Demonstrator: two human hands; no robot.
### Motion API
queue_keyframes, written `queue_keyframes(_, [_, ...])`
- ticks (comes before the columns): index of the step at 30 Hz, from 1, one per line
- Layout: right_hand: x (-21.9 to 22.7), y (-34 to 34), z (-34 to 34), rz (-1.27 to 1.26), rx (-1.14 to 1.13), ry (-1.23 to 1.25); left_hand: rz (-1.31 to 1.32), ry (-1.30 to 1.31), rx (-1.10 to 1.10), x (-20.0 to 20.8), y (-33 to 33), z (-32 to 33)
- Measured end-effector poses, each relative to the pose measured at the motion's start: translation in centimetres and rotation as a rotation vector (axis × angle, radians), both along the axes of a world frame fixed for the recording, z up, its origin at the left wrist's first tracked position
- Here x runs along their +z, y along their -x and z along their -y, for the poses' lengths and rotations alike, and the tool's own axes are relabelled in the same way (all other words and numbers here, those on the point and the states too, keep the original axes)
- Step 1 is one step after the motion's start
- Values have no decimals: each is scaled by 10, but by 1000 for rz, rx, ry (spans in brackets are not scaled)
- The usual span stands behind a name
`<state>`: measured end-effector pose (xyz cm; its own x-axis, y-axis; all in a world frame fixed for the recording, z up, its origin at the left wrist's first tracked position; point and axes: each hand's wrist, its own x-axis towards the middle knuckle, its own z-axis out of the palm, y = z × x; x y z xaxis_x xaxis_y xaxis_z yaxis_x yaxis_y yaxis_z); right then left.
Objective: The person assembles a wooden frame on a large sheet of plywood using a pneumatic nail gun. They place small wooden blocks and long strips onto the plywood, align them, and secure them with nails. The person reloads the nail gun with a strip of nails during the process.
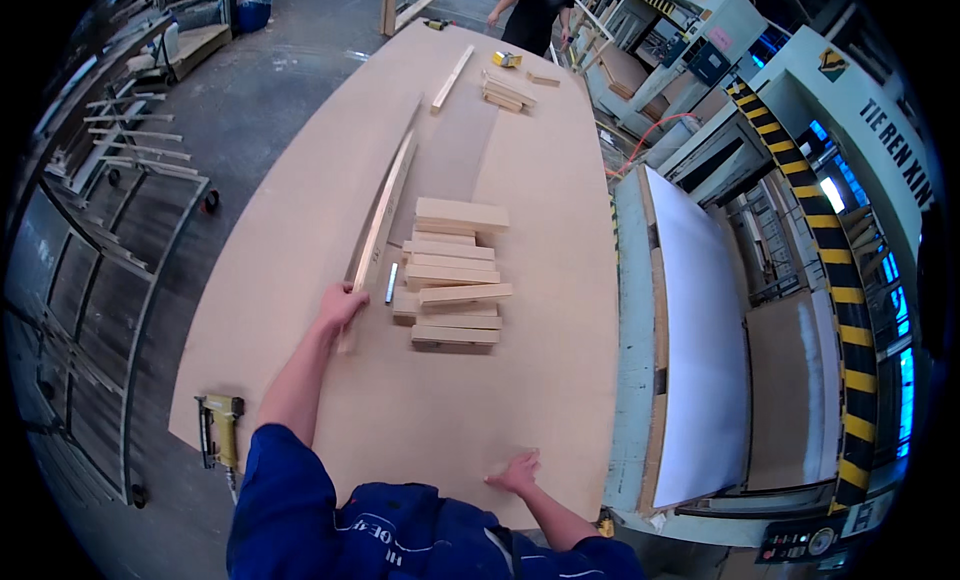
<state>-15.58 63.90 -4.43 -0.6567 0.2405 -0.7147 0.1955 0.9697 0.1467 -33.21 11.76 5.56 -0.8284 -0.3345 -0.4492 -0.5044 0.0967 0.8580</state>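
Note:
My left hand [343, 305] is closed around the near part of a long, narrow wooden strip [386, 212], which runs away from me over the large wooden panel [560, 380]. Low on the right, my right hand [517, 472] has its fingers apart and holds nothing, at the panel's surface near its front edge. Between the hands and farther off lies a stack of short wooden blocks [458, 272], laid crosswise in a rough row. A small shiny metal strip [391, 283] rests beside the blocks, close to my left hand.
A yellow nail gun [222, 430] lies at the panel's left corner. Another wooden strip [453, 79], short blocks [508, 92] and a yellow object [507, 59] are at the far end, where a person [538, 15] stands. A metal rack [150, 310] is left; a striped machine [815, 210] is right.

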Motion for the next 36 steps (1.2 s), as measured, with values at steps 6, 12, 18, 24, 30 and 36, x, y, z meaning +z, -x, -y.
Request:
queue_keyframes(6, [-2,-2,-6,-15,-40,36,-261,115,12,71,-126,-51])
queue_keyframes(12, [46,-15,16,-242,-158,315,-277,445,-143,13,-316,-86])
queue_keyframes(18, [56,-76,-9,-893,75,970,57,453,-322,17,-402,-163])
queue_keyframes(24, [94,-86,-34,-745,711,790,250,441,-557,70,-401,-226])
queue_keyframes(30, [56,-90,-46,-421,728,940,-45,534,-800,36,-400,-206])
queue_keyframes(36, [52,-93,-48,-429,646,837,-217,835,-125,4,-459,-181])
